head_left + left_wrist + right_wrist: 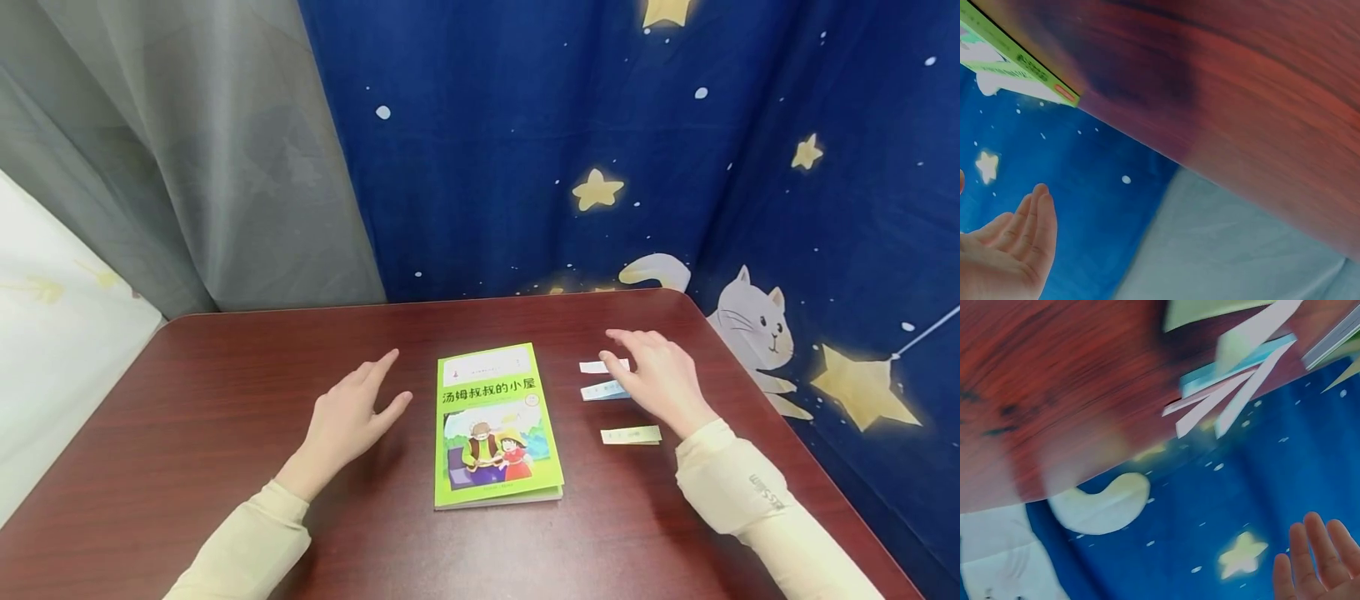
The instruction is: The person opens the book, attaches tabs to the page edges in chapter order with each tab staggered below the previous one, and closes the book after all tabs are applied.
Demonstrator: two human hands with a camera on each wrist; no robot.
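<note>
A thin book (491, 396) with a bright green cover, Chinese title and a drawing of two figures lies on the table, its lower right corner slightly lifted. Left of it my left hand (347, 417) hovers with fingers extended and thumb apart, holding nothing. On the other side, my right hand (663, 375) is held over folded paper strips, fingers stretched and grasping nothing. Those strips are a whitish one (592, 367), a light blue one (602, 391) partly covered by the hand, and a yellow-green one (630, 435) nearer me. The right wrist view shows the blue strip (1200, 379) folded, with loose ends standing up.
The dark reddish-brown table (225, 400) has rounded far corners. Behind it hang a grey curtain (240, 167) and a blue curtain (480, 167) printed with stars and a cat. White fabric (52, 333) hangs at the left.
</note>
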